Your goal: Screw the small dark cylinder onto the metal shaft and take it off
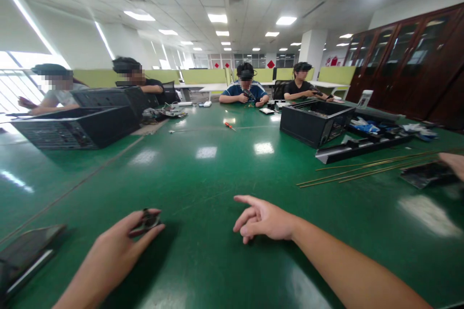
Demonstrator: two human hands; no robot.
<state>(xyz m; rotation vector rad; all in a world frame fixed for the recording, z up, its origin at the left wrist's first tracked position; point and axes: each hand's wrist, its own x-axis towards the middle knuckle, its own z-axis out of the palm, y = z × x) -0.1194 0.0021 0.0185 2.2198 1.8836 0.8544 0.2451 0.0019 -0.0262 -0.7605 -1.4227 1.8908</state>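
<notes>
My left hand [121, 239] is closed on a small dark part [149, 220] with metallic edges, pinched between thumb and fingers just above the green table [188, 174]. Its exact kind is too small to tell. My right hand [266, 219] hovers over the table to the right, holding nothing. Its index finger is stretched out to the left, and the other fingers are loosely bent and apart. At the lower left, near my left forearm, lies a flat dark object [32, 253] with a pale strip along its edge.
Black computer cases [315, 123] stand at right and left. An orange screwdriver [229, 126] lies mid-table. Thin brass-coloured rods [348, 174] and a long metal channel [362, 147] lie at the right. Another person's hand [453, 164] reaches in there. Several people sit across the table.
</notes>
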